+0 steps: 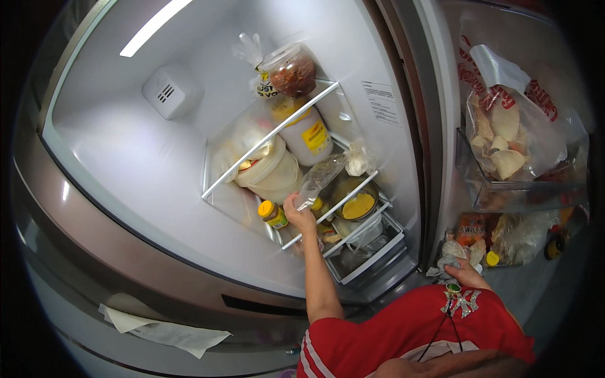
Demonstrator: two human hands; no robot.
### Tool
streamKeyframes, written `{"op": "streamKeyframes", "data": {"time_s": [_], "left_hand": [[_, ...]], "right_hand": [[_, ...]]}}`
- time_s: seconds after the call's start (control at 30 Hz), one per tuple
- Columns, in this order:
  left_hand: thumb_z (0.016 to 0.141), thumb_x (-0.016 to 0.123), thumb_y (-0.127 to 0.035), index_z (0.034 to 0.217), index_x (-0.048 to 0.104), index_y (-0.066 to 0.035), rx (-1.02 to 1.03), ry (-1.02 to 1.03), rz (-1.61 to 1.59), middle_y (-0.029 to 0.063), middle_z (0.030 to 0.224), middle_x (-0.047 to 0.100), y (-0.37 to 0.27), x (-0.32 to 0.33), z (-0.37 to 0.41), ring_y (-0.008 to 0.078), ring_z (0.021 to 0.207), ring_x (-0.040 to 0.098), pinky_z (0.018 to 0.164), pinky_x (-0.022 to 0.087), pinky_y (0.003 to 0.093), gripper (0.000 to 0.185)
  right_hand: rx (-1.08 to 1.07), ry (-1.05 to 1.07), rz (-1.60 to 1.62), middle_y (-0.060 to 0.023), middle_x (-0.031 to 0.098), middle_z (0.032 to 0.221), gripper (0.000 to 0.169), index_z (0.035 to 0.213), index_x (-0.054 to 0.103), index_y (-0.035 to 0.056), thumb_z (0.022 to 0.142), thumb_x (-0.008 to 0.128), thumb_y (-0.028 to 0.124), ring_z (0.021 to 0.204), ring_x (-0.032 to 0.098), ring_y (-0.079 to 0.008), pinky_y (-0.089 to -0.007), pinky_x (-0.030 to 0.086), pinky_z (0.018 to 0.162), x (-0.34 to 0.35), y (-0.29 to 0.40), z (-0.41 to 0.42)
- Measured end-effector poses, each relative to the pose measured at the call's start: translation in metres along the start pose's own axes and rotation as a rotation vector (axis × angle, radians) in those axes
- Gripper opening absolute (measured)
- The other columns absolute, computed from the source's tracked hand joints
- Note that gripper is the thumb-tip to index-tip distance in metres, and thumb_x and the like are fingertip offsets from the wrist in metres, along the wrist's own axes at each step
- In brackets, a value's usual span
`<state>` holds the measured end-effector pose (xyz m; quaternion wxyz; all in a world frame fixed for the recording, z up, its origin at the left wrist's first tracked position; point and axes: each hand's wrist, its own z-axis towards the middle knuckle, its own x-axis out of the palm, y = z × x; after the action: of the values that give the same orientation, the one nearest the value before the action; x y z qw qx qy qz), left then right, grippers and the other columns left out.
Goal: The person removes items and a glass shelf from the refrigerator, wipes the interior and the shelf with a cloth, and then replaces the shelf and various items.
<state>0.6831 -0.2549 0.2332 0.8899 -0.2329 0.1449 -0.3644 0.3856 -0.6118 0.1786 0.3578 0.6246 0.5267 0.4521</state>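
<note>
My left hand (301, 215) reaches into the open refrigerator and pinches one end of a clear plastic bag (321, 177). A white lump resembling a garlic bulb (359, 160) sits by the bag's far end; I cannot tell if it is inside. Beside this hand are a small jar with a yellow lid (273, 215) and a whitish tub (272, 177). Under the shelf's white front rail (331, 210) is a bowl of yellow food (358, 205). My right hand (468, 274), near the door side, grips a crumpled grey cloth (443, 269).
A jar of reddish-brown food (293, 71) stands on the upper glass shelf, above a large white jar with a yellow label (309, 137). A clear drawer (373, 255) lies below. The door bin (524, 189) on the right holds bagged pale pieces (505, 137).
</note>
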Motion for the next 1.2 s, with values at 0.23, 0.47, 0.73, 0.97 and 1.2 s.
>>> {"op": "streamKeyframes", "data": {"time_s": [0.23,0.47,0.73,0.97,1.2], "left_hand": [[0.075,0.051,-0.006,0.081,0.056,0.001,0.072,-0.212,0.055,0.0145,0.077,0.055,-0.05,-0.005,0.047,0.0301,0.074,0.052,0.068,0.042,0.036,0.011],[0.073,0.052,-0.001,0.072,0.059,0.001,0.168,-0.083,-0.037,0.009,0.078,0.056,-0.136,-0.06,0.055,0.0235,0.074,0.053,0.068,0.042,0.0324,0.008],[0.08,0.052,-0.002,0.081,0.054,0.003,0.228,-0.368,0.063,0.009,0.075,0.056,-0.196,-0.114,0.093,0.0186,0.069,0.053,0.064,0.043,0.0299,0.005],[0.081,0.054,-0.008,0.074,0.053,0.001,0.534,-0.593,0.407,0.0107,0.068,0.052,-0.246,-0.109,0.215,0.0254,0.061,0.05,0.059,0.043,0.0351,0.012],[0.081,0.054,-0.01,0.077,0.056,-0.001,0.765,-0.204,0.143,0.0115,0.074,0.057,-0.228,-0.053,0.329,0.0257,0.062,0.054,0.056,0.042,0.0355,0.01]], "right_hand": [[0.013,0.005,0.0,-0.0034,0.059,0.094,0.024,0.106,0.055,-0.0002,0.086,0.053,0.013,0.084,0.053,-0.0118,-0.0251,0.043,0.076,-0.001,-0.005,-0.003],[0.045,-0.007,0.066,-0.0045,0.059,0.094,0.027,0.109,0.052,-0.0014,0.086,0.053,0.011,0.083,0.055,-0.0129,-0.0264,0.045,0.074,-0.007,-0.01,-0.009],[0.104,0.07,0.029,-0.0048,0.06,0.093,0.025,0.107,0.055,0.0006,0.085,0.054,0.012,0.084,0.055,-0.0142,-0.0272,0.044,0.075,-0.002,0.0,-0.008],[0.032,0.083,0.054,-0.0029,0.06,0.088,0.019,0.101,0.057,0.0002,0.086,0.052,0.01,0.078,0.055,-0.0118,-0.0266,0.046,0.069,-0.006,-0.014,0.002],[-0.003,-0.032,0.112,-0.0036,0.059,0.09,0.022,0.103,0.056,-0.0002,0.085,0.052,0.01,0.08,0.054,-0.0122,-0.0272,0.045,0.071,-0.012,-0.029,-0.003]]}}
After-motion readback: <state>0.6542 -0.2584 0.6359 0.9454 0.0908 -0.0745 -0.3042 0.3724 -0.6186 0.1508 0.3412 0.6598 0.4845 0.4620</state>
